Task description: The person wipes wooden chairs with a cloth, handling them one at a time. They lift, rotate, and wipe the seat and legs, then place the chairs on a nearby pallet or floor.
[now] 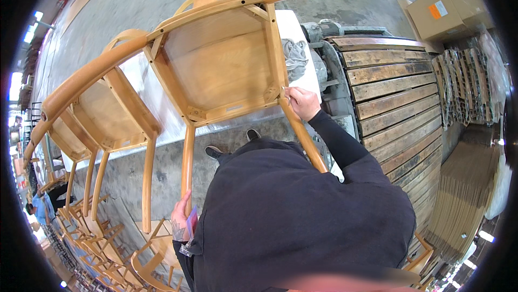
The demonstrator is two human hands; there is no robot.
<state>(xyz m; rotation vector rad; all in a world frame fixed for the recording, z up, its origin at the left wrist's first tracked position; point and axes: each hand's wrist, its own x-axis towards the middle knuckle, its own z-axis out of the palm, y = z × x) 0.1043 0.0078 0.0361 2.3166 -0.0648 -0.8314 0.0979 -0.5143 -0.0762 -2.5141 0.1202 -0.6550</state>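
An upturned light-wood chair (221, 57) lies before me, its seat underside facing me and its legs pointing my way. My right hand (303, 103) is closed in a pinch at the seat's near right corner, where the leg joins the frame. Something small and pale shows at its fingertips, too small to name. Lower left, my left hand (181, 219) is closed around the end of the chair's near left leg (188, 157). A flat pink-purple piece (191, 221) shows beside that hand; whether the hand holds it I cannot tell.
More upturned chairs (110, 111) stand in a row on the left, on a plastic-covered white surface (175, 133). A grey cloth (295, 57) lies behind the right corner. A slatted wooden conveyor (396, 98), a cardboard box (440, 11) and stacked cardboard (464, 184) fill the right. Several chairs (148, 259) stand lower left; a person in blue (40, 205) is farther off.
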